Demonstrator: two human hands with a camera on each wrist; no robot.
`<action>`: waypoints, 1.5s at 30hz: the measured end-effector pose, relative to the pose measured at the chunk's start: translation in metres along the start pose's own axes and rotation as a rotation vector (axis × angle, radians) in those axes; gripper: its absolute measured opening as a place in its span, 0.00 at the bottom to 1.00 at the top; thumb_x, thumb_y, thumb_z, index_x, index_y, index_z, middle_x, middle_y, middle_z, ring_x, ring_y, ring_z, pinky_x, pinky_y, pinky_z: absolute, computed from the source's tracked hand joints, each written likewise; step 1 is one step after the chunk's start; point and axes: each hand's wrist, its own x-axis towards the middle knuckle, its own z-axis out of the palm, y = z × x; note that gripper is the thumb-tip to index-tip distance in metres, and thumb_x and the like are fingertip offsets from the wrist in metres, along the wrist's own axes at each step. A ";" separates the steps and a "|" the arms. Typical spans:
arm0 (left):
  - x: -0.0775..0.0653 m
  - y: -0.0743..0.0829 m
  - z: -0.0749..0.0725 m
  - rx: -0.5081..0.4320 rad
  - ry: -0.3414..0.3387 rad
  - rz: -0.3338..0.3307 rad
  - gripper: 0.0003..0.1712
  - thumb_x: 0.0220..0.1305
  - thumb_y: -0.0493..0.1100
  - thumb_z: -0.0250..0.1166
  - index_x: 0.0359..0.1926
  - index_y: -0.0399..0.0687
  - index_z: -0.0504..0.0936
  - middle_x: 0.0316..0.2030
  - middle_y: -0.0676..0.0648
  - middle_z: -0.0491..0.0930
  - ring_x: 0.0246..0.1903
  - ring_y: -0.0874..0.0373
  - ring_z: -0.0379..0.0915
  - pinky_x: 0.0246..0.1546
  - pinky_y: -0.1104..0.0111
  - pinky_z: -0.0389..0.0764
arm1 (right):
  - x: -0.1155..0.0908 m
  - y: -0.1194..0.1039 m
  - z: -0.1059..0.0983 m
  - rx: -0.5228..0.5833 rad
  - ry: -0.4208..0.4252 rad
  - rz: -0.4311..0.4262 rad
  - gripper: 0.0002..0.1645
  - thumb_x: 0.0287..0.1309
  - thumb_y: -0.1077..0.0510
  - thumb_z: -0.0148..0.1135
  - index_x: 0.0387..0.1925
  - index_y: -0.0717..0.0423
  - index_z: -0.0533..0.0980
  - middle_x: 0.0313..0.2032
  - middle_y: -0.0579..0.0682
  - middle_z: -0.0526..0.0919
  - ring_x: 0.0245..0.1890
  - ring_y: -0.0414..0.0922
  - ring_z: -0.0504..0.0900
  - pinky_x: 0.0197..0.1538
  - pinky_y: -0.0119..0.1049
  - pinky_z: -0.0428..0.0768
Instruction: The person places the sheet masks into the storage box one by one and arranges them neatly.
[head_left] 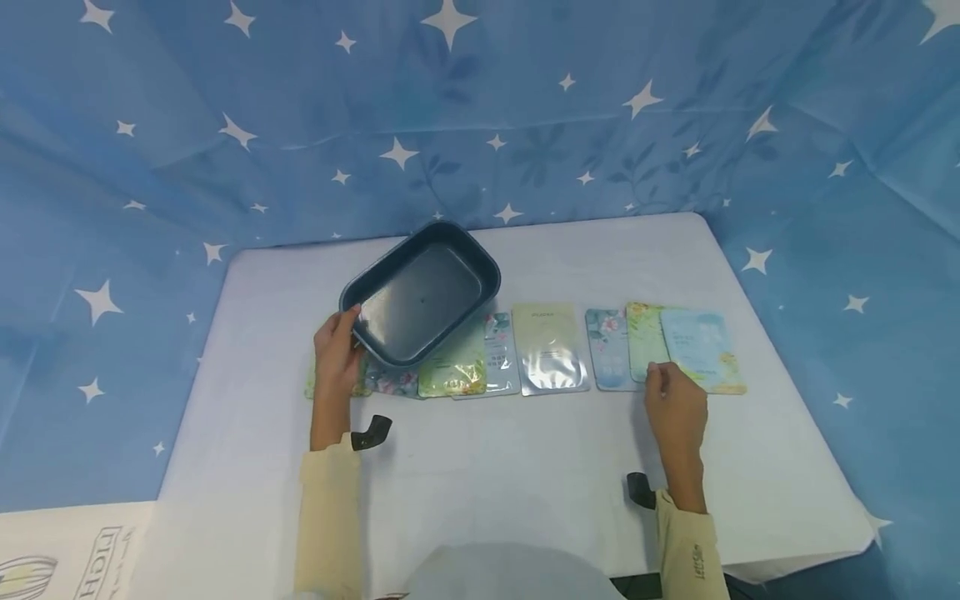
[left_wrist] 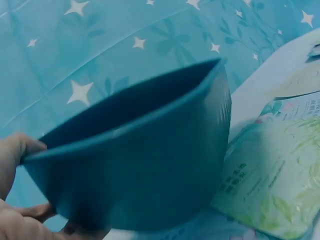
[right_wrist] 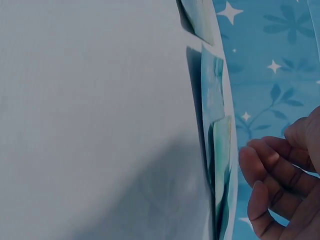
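Observation:
My left hand (head_left: pixel 337 354) grips the near left corner of a dark blue plastic tub (head_left: pixel 423 296), thumb at the rim and fingers underneath. In the left wrist view the tub (left_wrist: pixel 135 175) looks tilted. From the head it hides parts of the left packets: a green sheet mask packet (head_left: pixel 457 371), a blue flowered one (head_left: pixel 393 382) and another green one. My right hand (head_left: pixel 675 408) hovers near a light blue packet (head_left: pixel 697 346) and a green packet (head_left: pixel 645 333). Its fingers (right_wrist: pixel 270 160) are loosely curled, with nothing between them in the right wrist view.
Between the hands lie a gold-green packet (head_left: pixel 551 342) and two blue flowered packets, in a row across the white table (head_left: pixel 510 475). A blue star-patterned curtain (head_left: pixel 525 100) hangs behind. A printed cloth (head_left: pixel 67 550) shows at the lower left.

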 end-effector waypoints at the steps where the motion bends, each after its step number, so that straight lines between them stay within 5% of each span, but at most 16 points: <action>1: 0.003 0.000 0.002 -0.002 0.020 0.015 0.27 0.69 0.43 0.62 0.64 0.36 0.68 0.53 0.44 0.72 0.59 0.50 0.70 0.66 0.57 0.68 | 0.000 0.002 -0.001 -0.005 0.000 0.016 0.18 0.69 0.57 0.54 0.38 0.70 0.82 0.27 0.64 0.84 0.25 0.56 0.81 0.27 0.42 0.71; 13: 0.027 -0.007 0.029 0.053 0.114 0.120 0.33 0.65 0.45 0.65 0.67 0.37 0.67 0.47 0.50 0.74 0.48 0.60 0.74 0.51 0.72 0.76 | 0.002 0.023 -0.011 -0.027 0.010 0.158 0.20 0.70 0.57 0.51 0.42 0.72 0.80 0.32 0.66 0.83 0.31 0.59 0.80 0.32 0.47 0.73; 19: 0.037 -0.007 0.036 0.124 0.043 0.114 0.37 0.65 0.39 0.65 0.71 0.40 0.60 0.59 0.45 0.71 0.61 0.55 0.69 0.64 0.65 0.70 | 0.008 0.038 -0.015 -0.056 0.037 0.224 0.21 0.70 0.56 0.50 0.44 0.73 0.79 0.34 0.68 0.82 0.34 0.61 0.79 0.34 0.50 0.72; 23: 0.039 -0.010 0.029 0.224 -0.034 0.046 0.47 0.63 0.32 0.63 0.77 0.47 0.48 0.76 0.45 0.52 0.75 0.54 0.50 0.70 0.65 0.62 | 0.011 0.043 -0.017 -0.067 0.021 0.301 0.22 0.71 0.54 0.48 0.48 0.72 0.77 0.36 0.68 0.79 0.37 0.62 0.77 0.33 0.50 0.70; 26: 0.038 -0.015 0.023 0.328 -0.105 0.059 0.50 0.64 0.31 0.61 0.78 0.52 0.42 0.78 0.48 0.42 0.77 0.51 0.41 0.71 0.61 0.60 | 0.013 0.049 -0.018 -0.049 0.011 0.378 0.25 0.71 0.51 0.48 0.54 0.69 0.74 0.41 0.68 0.75 0.39 0.61 0.75 0.32 0.48 0.67; 30: 0.036 -0.016 0.022 0.469 -0.193 0.145 0.48 0.66 0.31 0.57 0.78 0.50 0.39 0.78 0.47 0.38 0.76 0.46 0.43 0.70 0.54 0.62 | 0.014 0.062 -0.018 -0.011 -0.017 0.497 0.32 0.71 0.46 0.47 0.65 0.66 0.65 0.55 0.71 0.67 0.46 0.64 0.72 0.39 0.54 0.69; 35: 0.038 -0.010 0.029 0.504 -0.189 0.173 0.41 0.67 0.34 0.57 0.76 0.39 0.48 0.75 0.39 0.52 0.74 0.48 0.51 0.69 0.59 0.63 | 0.015 0.072 -0.017 -0.004 -0.065 0.596 0.43 0.68 0.41 0.49 0.71 0.66 0.54 0.64 0.73 0.53 0.50 0.71 0.69 0.47 0.63 0.69; 40: 0.043 -0.010 0.033 0.575 -0.164 0.186 0.36 0.71 0.40 0.56 0.75 0.42 0.54 0.73 0.39 0.57 0.69 0.42 0.61 0.64 0.53 0.70 | 0.021 0.078 -0.016 -0.051 -0.110 0.596 0.50 0.65 0.39 0.53 0.71 0.71 0.51 0.64 0.75 0.51 0.52 0.73 0.67 0.46 0.66 0.68; 45: 0.045 -0.011 0.036 0.552 -0.260 0.184 0.42 0.70 0.42 0.59 0.77 0.50 0.48 0.76 0.44 0.51 0.69 0.44 0.62 0.63 0.51 0.71 | 0.029 0.081 -0.016 -0.098 -0.130 0.587 0.51 0.63 0.39 0.57 0.66 0.79 0.55 0.61 0.77 0.54 0.53 0.69 0.64 0.36 0.61 0.68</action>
